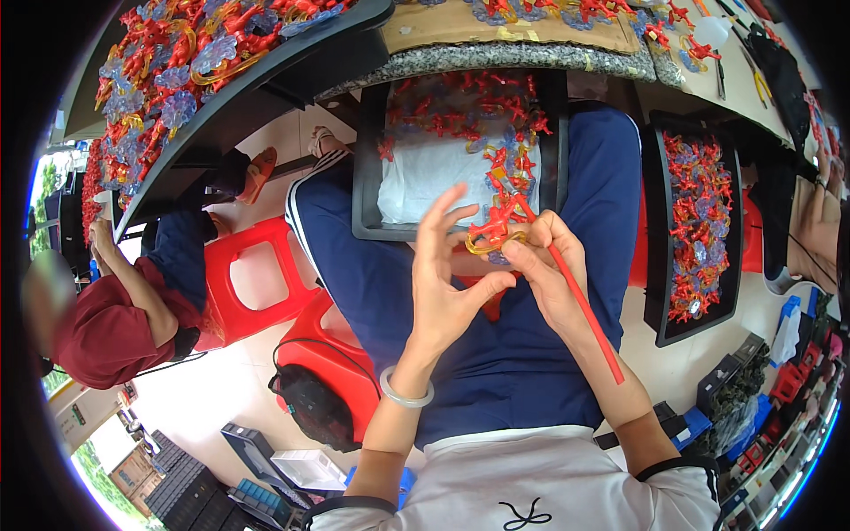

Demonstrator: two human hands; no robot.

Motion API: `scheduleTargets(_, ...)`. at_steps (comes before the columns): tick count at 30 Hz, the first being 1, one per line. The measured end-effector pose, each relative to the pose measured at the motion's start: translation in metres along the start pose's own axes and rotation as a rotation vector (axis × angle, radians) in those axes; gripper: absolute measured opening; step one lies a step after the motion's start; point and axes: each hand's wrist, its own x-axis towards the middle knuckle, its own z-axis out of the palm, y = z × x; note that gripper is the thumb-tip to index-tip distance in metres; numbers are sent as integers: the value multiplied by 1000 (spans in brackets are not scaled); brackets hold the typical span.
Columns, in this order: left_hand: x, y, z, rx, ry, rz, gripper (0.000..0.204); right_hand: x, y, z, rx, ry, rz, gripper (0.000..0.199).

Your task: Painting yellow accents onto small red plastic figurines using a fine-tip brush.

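Observation:
My right hand [558, 279] pinches a small red plastic figurine [496, 227] with yellow and clear blue parts between thumb and fingers. That same hand also holds a thin red stick [580, 296], like a brush handle, slanting back over the forearm; what its far tip is like cannot be made out. Just left of the figurine, my left hand [443, 279] has its fingers spread and thumb stretched out; whether a fingertip touches the figurine is unclear. Beyond both hands, a black tray [367, 208] lined with white sheet bears several similar figurines [469, 106].
Figurines pile up in a big black tray [292, 57] at upper left. Another black tray [657, 292] of them stands at right. Ahead runs a granite table edge [496, 60] with a wooden board [425, 26]. Red stools [243, 274] and a seated person [124, 310] are at left.

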Motion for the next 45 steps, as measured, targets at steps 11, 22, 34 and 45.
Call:
scheduleTargets(11, -17, -17, -4, -597, -150, -582, 38, -9, -24, -6, -622, 164, -318, 33)
scheduleTargets(22, -17, -6, -1, -477, -287, -544, 36, 4, -16, -17, -178, 75, -64, 39)
scheduleTargets(34, -16, -3, 8, -659, -205, -667, 44, 2, -13, -28, -115, 68, -93, 36)
scheduleTargets(45, -28, -3, 12, -26, -316, -469, 53, 8, -17, -32, -290, -54, 130, 43)
